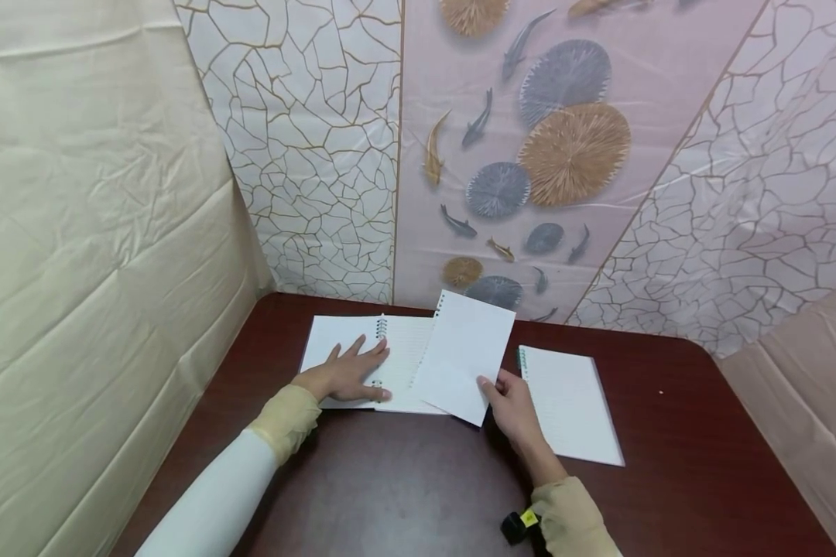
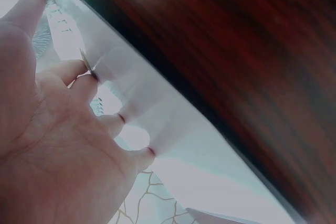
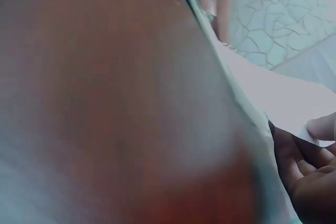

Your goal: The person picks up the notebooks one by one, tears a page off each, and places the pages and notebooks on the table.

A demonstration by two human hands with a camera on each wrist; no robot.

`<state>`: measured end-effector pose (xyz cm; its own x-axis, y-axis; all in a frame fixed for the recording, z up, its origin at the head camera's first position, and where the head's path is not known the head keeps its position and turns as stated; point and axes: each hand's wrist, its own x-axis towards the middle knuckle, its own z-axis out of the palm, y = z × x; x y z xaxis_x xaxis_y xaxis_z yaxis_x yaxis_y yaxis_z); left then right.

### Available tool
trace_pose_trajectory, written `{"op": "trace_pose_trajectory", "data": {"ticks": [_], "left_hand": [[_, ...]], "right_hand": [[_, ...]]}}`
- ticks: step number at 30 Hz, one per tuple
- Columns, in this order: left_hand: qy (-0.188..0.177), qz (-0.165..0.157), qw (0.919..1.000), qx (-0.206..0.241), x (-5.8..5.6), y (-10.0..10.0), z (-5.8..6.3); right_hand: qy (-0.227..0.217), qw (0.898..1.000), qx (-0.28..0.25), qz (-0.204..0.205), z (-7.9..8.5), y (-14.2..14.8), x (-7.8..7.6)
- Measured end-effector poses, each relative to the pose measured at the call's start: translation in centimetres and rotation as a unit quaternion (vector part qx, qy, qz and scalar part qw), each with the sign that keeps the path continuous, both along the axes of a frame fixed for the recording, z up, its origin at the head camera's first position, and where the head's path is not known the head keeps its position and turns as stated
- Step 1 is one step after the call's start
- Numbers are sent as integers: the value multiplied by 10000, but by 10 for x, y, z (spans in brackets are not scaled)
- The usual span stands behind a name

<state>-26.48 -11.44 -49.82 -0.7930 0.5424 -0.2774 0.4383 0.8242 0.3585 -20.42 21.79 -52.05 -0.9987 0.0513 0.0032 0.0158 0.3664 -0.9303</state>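
Behind the dark wooden desk hangs a patterned backdrop printed with fish and cracked lines. In the head view we see a white sheet, punched along its left edge, tilted over the right page of an open spiral notebook; a second notebook lies to the right. We judge the sheet light and flexible, apt to bend or crease and to tear at its holes, so we would take it by a plain edge, away from the punching. The hands are apart: the left hand lies with its fingers spread across the notebook's binding, while the right hand pinches the sheet's lower right edge. From the left wrist, we see the palm side, fingers spaced and fairly straight against the paper. From the right wrist, we see a thumb above white paper, fingers curled below.
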Motion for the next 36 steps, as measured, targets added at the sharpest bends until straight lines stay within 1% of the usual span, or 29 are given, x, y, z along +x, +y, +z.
{"op": "trace_pose_trajectory", "data": {"ticks": [2, 5, 7, 9, 11, 13, 15, 17, 19, 22, 25, 30, 34, 36], "left_hand": [[7, 2, 10000, 17, 0, 0, 0], [18, 4, 10000, 49, 0, 1, -1], [-8, -4, 10000, 87, 1, 1, 0], [-31, -16, 9999, 106, 1, 1, 0], [-87, 20, 9998, 164, 1, 1, 2], [-90, 46, 9998, 187, 1, 0, 3], [-22, 17, 10000, 77, 1, -1, 2], [57, -41, 10000, -45, 0, -1, 1], [85, -77, 9999, -124, -1, -1, -1], [64, -54, 9999, -87, -2, 0, -1], [30, -17, 10000, -32, -2, 1, 1], [57, -3, 10000, -30, 0, 2, 2], [107, 9, 9999, 1, 0, 3, -1], [99, 33, 9999, 23, -1, 3, -2]], "right_hand": [[29, 9999, 58, 107, 8, 6, -1], [7, 9981, 264, 556, 22, 16, -2], [-31, 9931, 401, 1102, 31, 23, -1], [-65, 9836, 523, 1724, 39, 27, 0], [-96, 9694, 607, 2377, 44, 29, 1], [-59, 9504, 749, 3018, 49, 29, 3], [-22, 9303, 922, 3551, 51, 26, 4], [11, 9103, 1108, 3988, 51, 22, 6], [17, 8932, 1309, 4302, 51, 17, 7], [65, 8712, 1749, 4587, 51, 9, 9], [114, 8550, 2180, 4705, 51, 1, 10], [128, 8404, 2667, 4716, 52, -13, 11], [214, 8273, 2997, 4746, 53, -23, 12], [257, 8234, 3118, 4735, 52, -27, 13]]}}
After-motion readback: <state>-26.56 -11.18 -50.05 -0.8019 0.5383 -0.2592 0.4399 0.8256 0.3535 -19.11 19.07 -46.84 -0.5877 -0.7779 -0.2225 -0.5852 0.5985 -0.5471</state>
